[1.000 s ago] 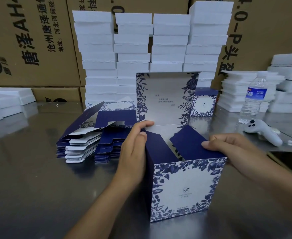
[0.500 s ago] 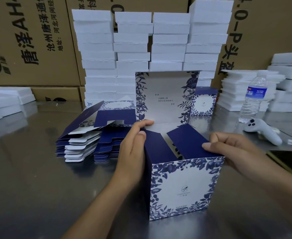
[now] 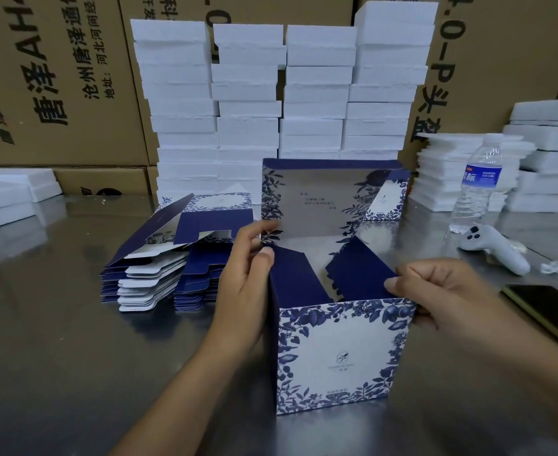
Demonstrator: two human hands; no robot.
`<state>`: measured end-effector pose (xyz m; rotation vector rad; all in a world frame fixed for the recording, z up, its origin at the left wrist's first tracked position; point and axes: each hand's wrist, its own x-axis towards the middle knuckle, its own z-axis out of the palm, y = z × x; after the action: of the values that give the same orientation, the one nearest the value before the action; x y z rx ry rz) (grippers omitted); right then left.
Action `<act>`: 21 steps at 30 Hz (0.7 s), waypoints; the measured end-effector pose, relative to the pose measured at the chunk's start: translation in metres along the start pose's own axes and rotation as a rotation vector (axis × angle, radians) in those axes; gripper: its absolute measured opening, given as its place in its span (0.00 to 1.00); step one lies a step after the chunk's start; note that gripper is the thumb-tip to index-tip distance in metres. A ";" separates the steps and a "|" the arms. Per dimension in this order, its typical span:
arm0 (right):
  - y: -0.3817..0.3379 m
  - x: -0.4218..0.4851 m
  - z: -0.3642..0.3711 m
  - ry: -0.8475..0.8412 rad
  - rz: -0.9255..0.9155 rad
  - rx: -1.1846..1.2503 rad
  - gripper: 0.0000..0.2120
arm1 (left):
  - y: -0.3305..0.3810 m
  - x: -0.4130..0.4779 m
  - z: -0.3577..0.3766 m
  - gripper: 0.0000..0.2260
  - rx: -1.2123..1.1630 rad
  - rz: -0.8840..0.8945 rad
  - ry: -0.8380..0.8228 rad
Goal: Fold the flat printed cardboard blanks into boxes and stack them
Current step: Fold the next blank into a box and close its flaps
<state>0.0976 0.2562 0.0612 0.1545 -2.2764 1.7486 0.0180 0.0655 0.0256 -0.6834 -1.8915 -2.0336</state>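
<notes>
Gripping the box [image 3: 337,353] at its two upper corners, both hands are closing narrowly on cardboard. The left fingers [image 3: 258,229] are curling over the upper left edge, and the thumb is pressing on the left flap [image 3: 294,278]. The right fingers [image 3: 430,274] are curling beside the right wall, and the thumb is pinching the right flap [image 3: 356,271] at its base. The left hand [image 3: 244,284] is lying against the left wall; the right hand [image 3: 445,297] is lying at the upper right corner.

Both navy flaps are tilting inward over the open top without meeting. The lid [image 3: 317,199] is standing upright at the rear. The box is standing upright on the table [image 3: 57,340], lower centre of the frame.

Left of centre, the blanks [image 3: 159,278] are lying in two flat stacks. Foam [image 3: 248,93] blocks are standing stacked at upper centre, in front of cartons [image 3: 57,77]. At right, a bottle [image 3: 478,182] is standing upright, with a controller [image 3: 495,248] and a phone [image 3: 554,307] lying nearer the frame edge.
</notes>
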 end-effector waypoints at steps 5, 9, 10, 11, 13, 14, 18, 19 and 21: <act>-0.004 0.000 0.003 0.098 -0.025 0.040 0.20 | 0.001 0.001 0.002 0.19 -0.068 -0.026 0.058; -0.001 0.016 0.002 0.312 -0.040 0.087 0.16 | 0.001 0.000 0.003 0.10 -0.085 -0.059 -0.016; 0.002 0.021 0.003 0.324 -0.011 0.113 0.14 | 0.002 0.000 0.003 0.10 -0.088 -0.053 -0.017; 0.004 0.027 0.004 0.319 0.018 0.150 0.14 | 0.003 0.000 0.003 0.09 -0.084 -0.047 -0.013; 0.006 0.034 0.007 0.260 0.038 0.247 0.15 | 0.003 0.000 0.003 0.09 -0.073 -0.034 -0.025; 0.006 0.034 0.010 0.210 0.033 0.299 0.16 | 0.003 0.000 0.003 0.09 -0.075 -0.033 -0.033; 0.009 0.032 0.017 0.065 0.057 0.414 0.24 | 0.003 -0.001 0.004 0.10 -0.105 -0.053 -0.028; 0.011 0.032 0.018 0.056 0.069 0.391 0.25 | 0.004 -0.002 0.005 0.09 -0.115 -0.057 -0.035; 0.011 0.032 0.017 0.066 0.081 0.351 0.26 | 0.003 -0.004 0.005 0.10 -0.145 -0.074 -0.059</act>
<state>0.0614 0.2448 0.0558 0.0708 -1.9379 2.1494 0.0238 0.0701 0.0265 -0.7264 -1.8400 -2.2382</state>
